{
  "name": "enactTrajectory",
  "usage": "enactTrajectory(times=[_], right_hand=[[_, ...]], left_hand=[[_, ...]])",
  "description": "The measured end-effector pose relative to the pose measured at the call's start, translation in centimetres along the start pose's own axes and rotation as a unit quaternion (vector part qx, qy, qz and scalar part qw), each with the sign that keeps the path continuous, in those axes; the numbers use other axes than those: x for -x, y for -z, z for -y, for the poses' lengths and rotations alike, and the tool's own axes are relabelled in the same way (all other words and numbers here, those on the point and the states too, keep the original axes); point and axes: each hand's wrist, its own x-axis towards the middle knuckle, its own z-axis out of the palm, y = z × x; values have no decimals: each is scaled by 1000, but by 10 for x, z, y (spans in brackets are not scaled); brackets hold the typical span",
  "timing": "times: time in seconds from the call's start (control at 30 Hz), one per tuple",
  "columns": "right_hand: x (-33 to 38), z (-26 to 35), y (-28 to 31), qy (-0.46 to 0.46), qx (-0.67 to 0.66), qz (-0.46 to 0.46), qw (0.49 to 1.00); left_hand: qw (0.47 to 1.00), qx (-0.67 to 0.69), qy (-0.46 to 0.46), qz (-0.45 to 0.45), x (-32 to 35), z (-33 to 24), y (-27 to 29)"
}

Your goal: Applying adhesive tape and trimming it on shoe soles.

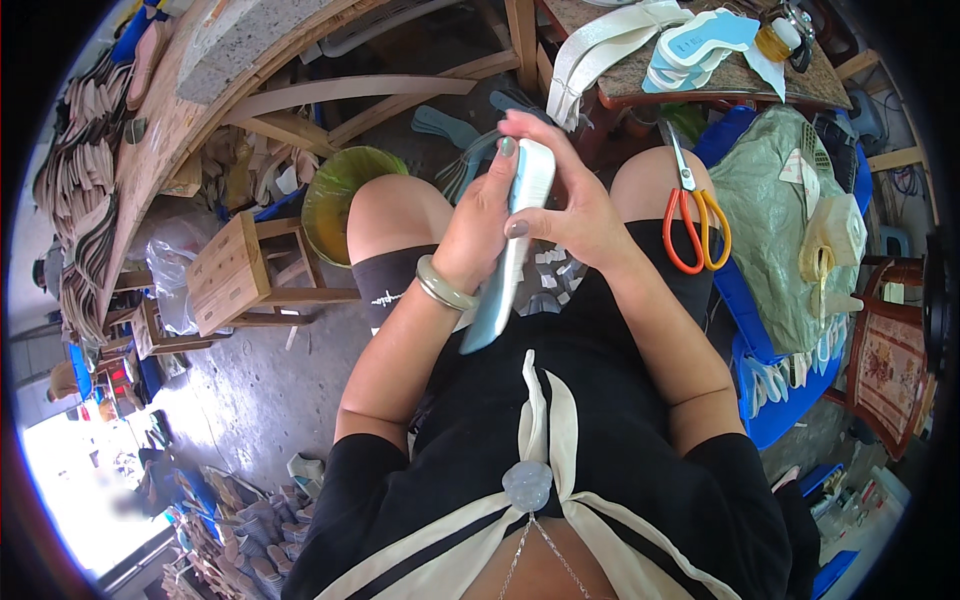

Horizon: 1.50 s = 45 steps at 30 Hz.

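Two hands on one bundle of pale blue and white insole shapes (487,322), held over the lap. The left hand (482,215) is closed around it from the left, thumb lying up along its side; its other fingers are hidden behind. The right hand (572,205) is half curled, thumb pressed to the near edge, fingers arched past the far end; fingertip contact there is unclear. Bundle stands on edge, slanting toward the waist; likely gripped from both sides so the layers stay flush. Scissors (688,181) with red and orange handles lie on the right thigh (640,185), presumably parked within easy reach. Beyond the left knee, a green-yellow bin (318,205), near enough to drop things into. Ahead to the right, a tabletop (700,97) bears more blue insole shapes (705,45) beside white strips (600,50), apparently grouped by kind. Right side: a tape dispenser (838,232) on green plastic sheeting (760,190), perhaps set high for quick access.
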Motion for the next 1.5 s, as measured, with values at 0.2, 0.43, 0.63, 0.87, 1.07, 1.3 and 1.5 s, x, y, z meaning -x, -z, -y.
enactTrajectory(times=[0.2, 0.43, 0.63, 0.87, 1.07, 1.3, 1.5], right_hand=[[-1, 14, -1, -170, -176, -7, 970], [-3, 21, 11, -190, -37, 34, 980], [-8, 14, 12, -144, -167, 71, 973], [-7, -1, 4, -24, -61, 0, 998], [-16, 6, 28, -196, -80, 143, 967], [-4, -1, 21, -183, -249, 98, 946], [-2, 2, 24, -169, -254, 44, 951]], left_hand=[[926, 309, 109, 188, 9, 0, 3], [986, 71, 53, 139, 9, -12, 10], [985, 17, -38, 168, 5, -15, 14], [988, -59, -53, 131, 4, -22, 16], [970, -116, -55, 206, -10, -23, 24], [992, -20, 19, 119, -16, -22, 10], [985, -77, -29, 154, -25, -34, 2]])
